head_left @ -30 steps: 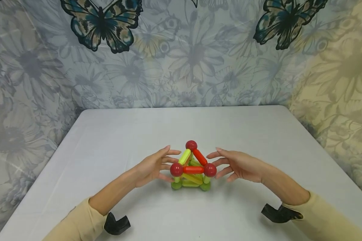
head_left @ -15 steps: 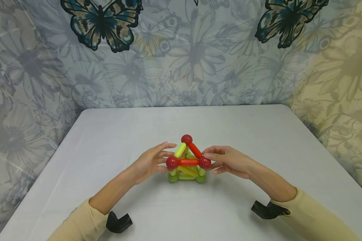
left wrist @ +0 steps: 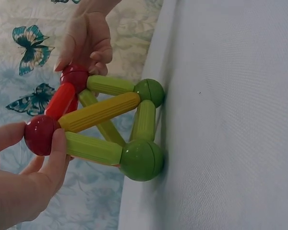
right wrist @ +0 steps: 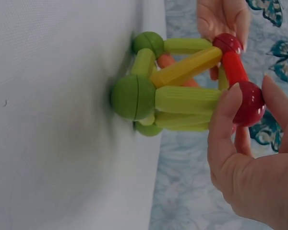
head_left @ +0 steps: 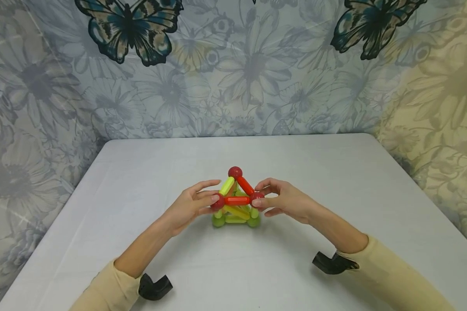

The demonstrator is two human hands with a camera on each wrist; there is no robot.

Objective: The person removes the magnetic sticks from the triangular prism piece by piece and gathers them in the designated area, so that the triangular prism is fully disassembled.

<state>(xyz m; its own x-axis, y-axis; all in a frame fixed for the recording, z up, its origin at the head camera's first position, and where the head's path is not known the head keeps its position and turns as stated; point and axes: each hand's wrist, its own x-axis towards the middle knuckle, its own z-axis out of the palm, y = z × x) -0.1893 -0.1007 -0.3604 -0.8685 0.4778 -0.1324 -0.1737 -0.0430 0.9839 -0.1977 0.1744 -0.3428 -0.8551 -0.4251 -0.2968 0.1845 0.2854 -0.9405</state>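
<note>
A frame of coloured rods and balls stands on the white table, its green balls down and its red balls on top. My left hand pinches the red ball at the near left corner between thumb and fingers. At the near right corner, my right hand pinches another red ball. A yellow rod slants across the near side, and red rods join the top balls. Green balls touch the table in both wrist views.
The white table reaches back to a wall covered in flowered cloth with butterflies. Black angled pieces are fixed at both sleeves.
Both hands, first spread beside the frame, have closed in and now pinch its two near red balls. The frame has moved away toward the table's back and slightly left in the head view.
</note>
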